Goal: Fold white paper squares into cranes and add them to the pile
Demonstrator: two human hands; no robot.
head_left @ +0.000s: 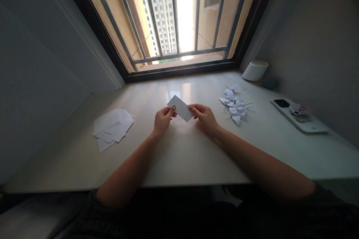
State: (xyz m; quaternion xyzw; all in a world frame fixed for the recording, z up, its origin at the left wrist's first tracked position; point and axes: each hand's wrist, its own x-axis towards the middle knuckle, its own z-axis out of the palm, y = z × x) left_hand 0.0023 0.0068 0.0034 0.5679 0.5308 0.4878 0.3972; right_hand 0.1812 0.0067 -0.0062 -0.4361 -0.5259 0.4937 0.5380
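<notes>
A small white sheet of paper (181, 108) is held up between my two hands, above the middle of the white table. My left hand (163, 118) pinches its left edge between thumb and fingers. At the opposite edge, my right hand (205, 117) grips it the same way. The sheet looks flat and is turned at an angle; whether it is folded I cannot tell. Left of my hands lies a loose stack of white paper sheets (114, 127). To the right sits a pile of folded white paper cranes (235, 104), with pointed tips sticking out.
A phone (298, 121) in a pale case with a round grip lies at the right. Behind it, near the wall, are a white cylindrical object (255, 70) and a small dark rounded object (269, 83). A barred window (179, 69) rises at the table's (190, 164) far edge.
</notes>
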